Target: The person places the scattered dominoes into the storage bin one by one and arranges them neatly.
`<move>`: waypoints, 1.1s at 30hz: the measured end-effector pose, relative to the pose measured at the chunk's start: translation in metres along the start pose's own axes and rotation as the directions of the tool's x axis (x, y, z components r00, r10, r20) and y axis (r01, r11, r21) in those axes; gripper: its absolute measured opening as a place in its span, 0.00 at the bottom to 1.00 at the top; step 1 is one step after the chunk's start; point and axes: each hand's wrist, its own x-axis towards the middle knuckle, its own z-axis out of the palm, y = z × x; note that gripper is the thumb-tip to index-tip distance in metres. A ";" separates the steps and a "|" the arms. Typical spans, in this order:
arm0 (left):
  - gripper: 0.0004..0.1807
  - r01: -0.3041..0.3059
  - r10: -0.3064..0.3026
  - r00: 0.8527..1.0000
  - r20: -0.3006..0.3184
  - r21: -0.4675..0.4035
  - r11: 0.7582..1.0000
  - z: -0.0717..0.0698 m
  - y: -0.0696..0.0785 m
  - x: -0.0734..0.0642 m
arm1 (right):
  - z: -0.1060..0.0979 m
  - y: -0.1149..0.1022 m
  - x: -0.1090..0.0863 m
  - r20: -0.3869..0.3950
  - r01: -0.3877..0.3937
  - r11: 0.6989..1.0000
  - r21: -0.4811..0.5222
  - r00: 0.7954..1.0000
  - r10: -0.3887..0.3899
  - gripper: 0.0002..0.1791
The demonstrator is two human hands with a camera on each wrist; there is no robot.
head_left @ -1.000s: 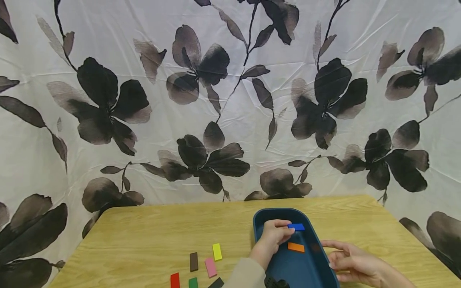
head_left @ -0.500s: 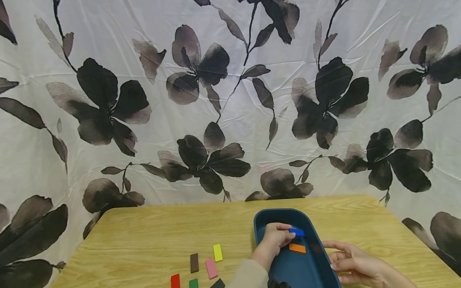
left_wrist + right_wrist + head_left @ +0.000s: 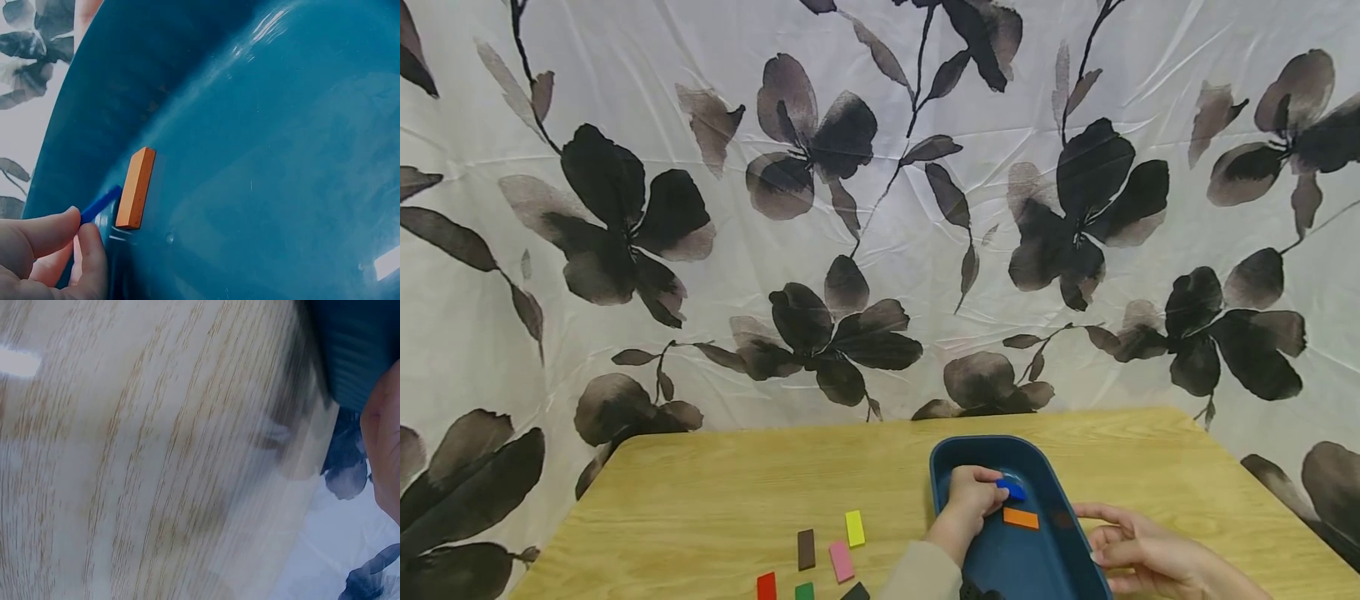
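My left hand reaches into the blue tray, pinching a small blue block between thumb and fingers. In the left wrist view, the far end of the blue block comes right beside an orange block, which lies on the tray floor near the wall. From the head view, the orange block sits just on the near side of the blue one. My right hand rests against the tray's right outer wall, fingers loosely bent; its wrist view catches only part of this hand at the edge.
Left of the tray, on the wooden table, lie several loose blocks: yellow, brown, pink, red, green and black. A floral cloth hangs behind the table.
My left hand has brought the blue block a little nearer to the orange one, and the blue block has turned to a slant. The right hand has stayed at the tray's side.
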 end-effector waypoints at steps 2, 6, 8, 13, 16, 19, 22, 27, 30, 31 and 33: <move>0.09 -0.004 0.004 1.000 0.006 0.003 1.000 -0.001 0.001 0.000 | 0.000 -0.001 0.001 0.003 -0.001 1.000 -0.002 1.000 0.001 0.25; 0.11 -0.007 0.007 1.000 0.022 0.002 1.000 -0.003 0.001 -0.001 | 0.000 -0.001 0.002 0.018 -0.001 1.000 0.015 1.000 0.000 0.25; 0.13 0.001 -0.001 1.000 0.021 0.006 1.000 -0.003 0.002 0.000 | 0.000 -0.001 0.002 0.016 0.001 1.000 0.017 1.000 -0.001 0.25; 0.16 0.016 -0.016 1.000 0.003 0.028 0.999 -0.001 0.002 0.001 | 0.000 -0.001 0.001 0.003 0.007 1.000 -0.005 1.000 -0.007 0.25; 0.16 0.018 -0.018 1.000 -0.002 0.037 0.999 0.000 0.003 0.002 | 0.000 -0.002 0.000 -0.009 0.008 1.000 -0.023 1.000 -0.008 0.25; 0.16 0.020 -0.020 1.000 0.004 0.042 0.999 -0.001 0.004 0.002 | 0.001 -0.002 -0.001 -0.024 0.008 0.999 -0.039 1.000 -0.009 0.25; 0.16 0.017 -0.018 1.000 0.009 0.052 0.998 -0.002 0.004 0.002 | 0.001 -0.003 -0.001 -0.026 0.004 0.999 -0.039 1.000 -0.005 0.25; 0.15 0.022 -0.024 1.000 0.019 0.068 0.997 -0.006 0.008 0.000 | 0.001 -0.003 0.002 -0.016 0.002 0.999 -0.034 1.000 -0.003 0.25; 0.15 0.035 -0.038 0.998 0.056 0.060 0.998 -0.008 0.014 -0.002 | 0.001 -0.003 0.002 -0.017 0.005 0.999 -0.046 1.000 -0.006 0.25; 0.15 0.038 -0.043 0.996 0.073 0.060 0.997 -0.008 0.016 -0.003 | 0.001 -0.003 0.002 -0.017 0.008 0.999 -0.054 1.000 -0.009 0.25; 0.14 0.041 -0.048 0.992 0.117 0.055 0.998 -0.011 0.022 -0.005 | 0.001 -0.003 0.001 -0.014 0.009 0.998 -0.064 1.000 -0.010 0.25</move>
